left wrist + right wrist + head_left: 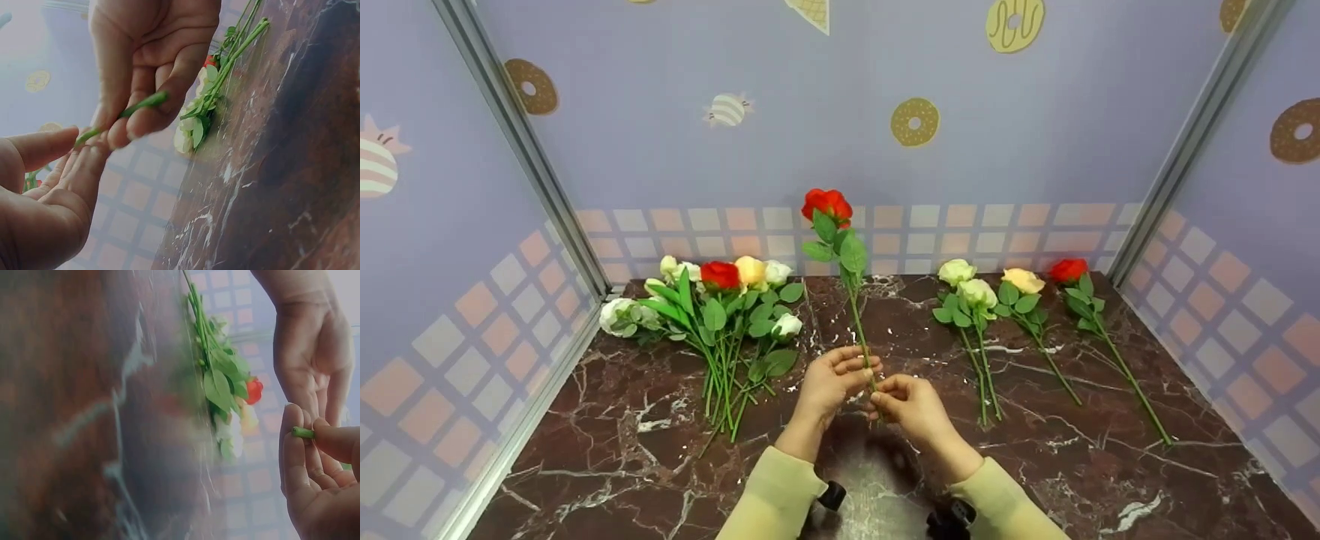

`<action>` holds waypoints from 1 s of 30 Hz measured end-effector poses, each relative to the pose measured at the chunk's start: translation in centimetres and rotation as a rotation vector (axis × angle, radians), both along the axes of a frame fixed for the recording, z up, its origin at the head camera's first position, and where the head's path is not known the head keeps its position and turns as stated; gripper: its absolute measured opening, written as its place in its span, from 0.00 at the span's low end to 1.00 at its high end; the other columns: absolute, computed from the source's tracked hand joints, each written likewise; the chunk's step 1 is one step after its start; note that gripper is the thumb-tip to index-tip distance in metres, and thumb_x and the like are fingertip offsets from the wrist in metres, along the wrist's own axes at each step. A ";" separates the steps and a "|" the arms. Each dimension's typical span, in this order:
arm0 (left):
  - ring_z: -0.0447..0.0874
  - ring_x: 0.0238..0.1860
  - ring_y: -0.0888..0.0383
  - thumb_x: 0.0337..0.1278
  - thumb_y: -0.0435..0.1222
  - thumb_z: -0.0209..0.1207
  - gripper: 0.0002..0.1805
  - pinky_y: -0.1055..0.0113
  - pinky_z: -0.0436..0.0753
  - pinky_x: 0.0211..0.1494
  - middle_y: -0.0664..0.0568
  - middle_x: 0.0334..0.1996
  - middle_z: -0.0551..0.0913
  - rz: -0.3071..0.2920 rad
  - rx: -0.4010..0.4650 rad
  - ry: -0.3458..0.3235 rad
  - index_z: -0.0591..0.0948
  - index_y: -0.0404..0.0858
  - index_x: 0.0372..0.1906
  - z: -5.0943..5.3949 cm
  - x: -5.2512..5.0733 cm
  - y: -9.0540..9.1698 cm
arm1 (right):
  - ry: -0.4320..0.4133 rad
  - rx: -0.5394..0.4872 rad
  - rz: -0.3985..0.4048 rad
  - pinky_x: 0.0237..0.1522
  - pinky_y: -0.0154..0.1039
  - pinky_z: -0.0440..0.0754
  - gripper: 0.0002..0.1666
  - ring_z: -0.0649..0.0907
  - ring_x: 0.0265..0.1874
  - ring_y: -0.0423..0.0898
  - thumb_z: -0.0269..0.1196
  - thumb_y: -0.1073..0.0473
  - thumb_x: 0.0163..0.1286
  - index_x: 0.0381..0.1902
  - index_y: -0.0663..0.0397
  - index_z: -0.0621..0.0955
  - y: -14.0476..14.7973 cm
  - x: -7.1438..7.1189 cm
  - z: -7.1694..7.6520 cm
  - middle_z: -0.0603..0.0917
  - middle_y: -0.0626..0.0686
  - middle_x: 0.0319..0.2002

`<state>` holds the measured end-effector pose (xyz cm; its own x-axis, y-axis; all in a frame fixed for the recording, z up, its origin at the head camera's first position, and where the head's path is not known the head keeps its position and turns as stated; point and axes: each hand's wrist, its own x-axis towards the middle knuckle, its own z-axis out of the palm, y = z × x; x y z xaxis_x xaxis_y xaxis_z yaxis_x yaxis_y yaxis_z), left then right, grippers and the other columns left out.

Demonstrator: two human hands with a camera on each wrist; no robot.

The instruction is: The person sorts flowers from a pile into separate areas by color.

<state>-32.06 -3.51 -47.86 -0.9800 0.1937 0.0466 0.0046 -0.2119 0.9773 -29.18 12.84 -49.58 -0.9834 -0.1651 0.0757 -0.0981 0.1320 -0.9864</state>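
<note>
"Head view, centre: where do we find the red rose (pixel 851 253)?"

"We see it held up between two hands over the table, its bloom (pixel 821 202) leaning slightly left, its stem (pixel 857 319) running down into the fingers."

"How do the hands stand?"

"Our left hand (pixel 836 381) has the stem lightly between thumb and fingers. Our right hand (pixel 913 409) pinches it just below; the right wrist view shows the cut end (pixel 295 432) poking past that thumb."

"How might we best manage this hold?"

"We judge that fingertip pressure suits so thin a stem. Both grips sit low and close together, so a small tilt could swing the bloom; we would steady with the left and adjust gently with the right."

"What lies about?"

"Left of the hands, we note a pile of flowers (pixel 714 313); right, two pale green roses (pixel 976 294), a peach rose (pixel 1023 281) and a second red rose (pixel 1069 271), all on the dark marbled table (pixel 1035 480), before a patterned wall (pixel 795 157)."
</note>
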 end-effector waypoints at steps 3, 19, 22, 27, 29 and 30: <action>0.92 0.47 0.55 0.63 0.22 0.63 0.22 0.66 0.91 0.49 0.32 0.53 0.87 0.031 -0.004 -0.009 0.76 0.21 0.62 0.2 -0.3 -0.6 | 0.031 0.025 -0.020 0.36 0.44 0.93 0.08 0.90 0.27 0.48 0.63 0.72 0.71 0.42 0.77 0.81 0.7 -0.4 0.2 0.89 0.71 0.34; 0.91 0.40 0.59 0.65 0.23 0.62 0.21 0.69 0.91 0.45 0.31 0.51 0.87 0.374 -0.011 -0.073 0.77 0.19 0.60 0.1 -2.6 -6.6 | 0.055 0.080 -0.234 0.35 0.41 0.93 0.07 0.89 0.26 0.44 0.63 0.74 0.70 0.43 0.76 0.82 6.8 -2.5 2.2 0.89 0.66 0.33; 0.89 0.38 0.61 0.67 0.25 0.62 0.20 0.69 0.91 0.44 0.31 0.51 0.87 0.458 -0.064 -0.083 0.77 0.20 0.61 0.0 -2.9 -8.4 | 0.055 0.126 -0.283 0.32 0.34 0.91 0.08 0.90 0.27 0.46 0.63 0.72 0.71 0.44 0.75 0.83 8.2 -2.6 2.7 0.90 0.65 0.34; 0.88 0.46 0.47 0.69 0.28 0.62 0.18 0.69 0.88 0.45 0.31 0.51 0.85 0.615 -0.198 -0.069 0.80 0.24 0.60 -0.1 -3.0 -11.1 | 0.045 0.142 -0.337 0.35 0.34 0.91 0.10 0.90 0.27 0.44 0.63 0.71 0.72 0.48 0.76 0.82 10.7 -2.8 3.4 0.90 0.64 0.36; 0.85 0.52 0.41 0.70 0.28 0.61 0.18 0.65 0.88 0.49 0.30 0.54 0.84 0.673 -0.268 -0.058 0.80 0.25 0.60 -0.2 -2.9 -12.0 | 0.047 0.165 -0.352 0.37 0.35 0.91 0.11 0.89 0.27 0.41 0.63 0.70 0.73 0.48 0.76 0.81 11.7 -2.8 3.6 0.90 0.63 0.36; 0.84 0.55 0.38 0.71 0.29 0.60 0.18 0.62 0.87 0.52 0.29 0.56 0.83 0.692 -0.301 -0.057 0.80 0.26 0.62 -0.3 -2.9 -12.5 | 0.051 0.184 -0.357 0.37 0.35 0.91 0.12 0.89 0.27 0.39 0.62 0.70 0.73 0.49 0.76 0.81 12.3 -2.8 3.7 0.90 0.63 0.36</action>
